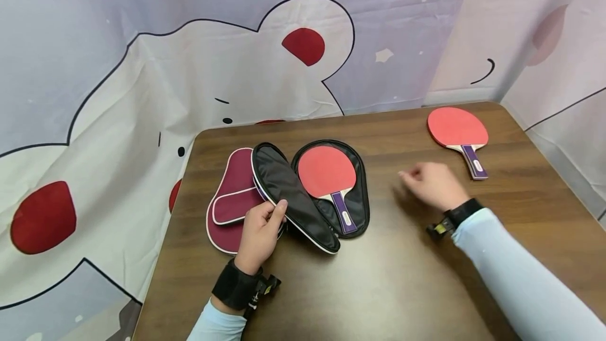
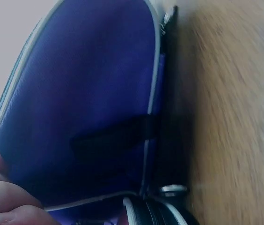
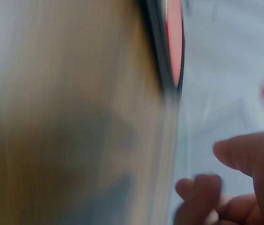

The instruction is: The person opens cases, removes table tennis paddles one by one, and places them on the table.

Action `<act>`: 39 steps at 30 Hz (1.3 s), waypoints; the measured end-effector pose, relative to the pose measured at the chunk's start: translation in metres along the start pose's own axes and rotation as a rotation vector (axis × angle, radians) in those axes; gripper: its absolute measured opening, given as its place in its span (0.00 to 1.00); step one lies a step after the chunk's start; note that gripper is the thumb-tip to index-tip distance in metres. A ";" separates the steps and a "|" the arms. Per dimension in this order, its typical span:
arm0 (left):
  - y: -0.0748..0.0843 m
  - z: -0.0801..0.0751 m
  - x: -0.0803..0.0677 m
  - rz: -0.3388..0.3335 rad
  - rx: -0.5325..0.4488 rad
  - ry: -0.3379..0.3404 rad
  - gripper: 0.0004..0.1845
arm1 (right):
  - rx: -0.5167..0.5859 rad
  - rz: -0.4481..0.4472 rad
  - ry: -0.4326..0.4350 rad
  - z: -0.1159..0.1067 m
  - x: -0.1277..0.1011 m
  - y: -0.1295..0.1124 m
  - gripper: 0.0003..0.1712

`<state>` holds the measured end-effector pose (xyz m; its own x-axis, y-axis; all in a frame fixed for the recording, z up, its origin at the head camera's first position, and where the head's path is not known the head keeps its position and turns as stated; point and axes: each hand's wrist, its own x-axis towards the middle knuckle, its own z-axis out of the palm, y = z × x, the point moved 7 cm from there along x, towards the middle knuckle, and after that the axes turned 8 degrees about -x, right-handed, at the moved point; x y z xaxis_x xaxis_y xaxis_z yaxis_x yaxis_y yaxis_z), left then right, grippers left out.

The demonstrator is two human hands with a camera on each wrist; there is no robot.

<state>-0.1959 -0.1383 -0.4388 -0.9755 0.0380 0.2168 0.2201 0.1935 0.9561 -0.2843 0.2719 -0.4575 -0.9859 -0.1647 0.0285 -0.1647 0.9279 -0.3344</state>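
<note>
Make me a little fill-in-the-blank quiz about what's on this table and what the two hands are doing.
1. The left hand holds up the flap of the open black-lined ____.
2. Inside the case lies a paddle with a ____ face.
3. The second paddle lies near the table's far ____ corner.
4. The right hand hovers over the table, holding ____.

Missing words: case; red; right; nothing
</note>
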 end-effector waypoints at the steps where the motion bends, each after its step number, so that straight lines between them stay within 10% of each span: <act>1: 0.001 0.001 0.000 0.002 -0.003 -0.003 0.23 | 0.020 -0.036 -0.024 0.008 -0.002 -0.019 0.25; 7: 0.003 0.005 0.003 0.010 0.002 -0.019 0.23 | 0.079 -0.179 -0.081 0.041 -0.008 -0.108 0.19; 13: 0.005 0.006 0.002 0.020 0.016 -0.027 0.22 | -0.072 -0.192 -0.105 0.066 -0.009 -0.145 0.29; 39: 0.013 0.007 0.001 0.070 0.072 -0.068 0.22 | -0.189 -0.162 0.072 0.056 -0.014 -0.155 0.26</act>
<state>-0.1944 -0.1293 -0.4279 -0.9565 0.1194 0.2661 0.2887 0.2579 0.9220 -0.2435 0.1119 -0.4587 -0.9446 -0.2984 0.1368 -0.3165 0.9384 -0.1386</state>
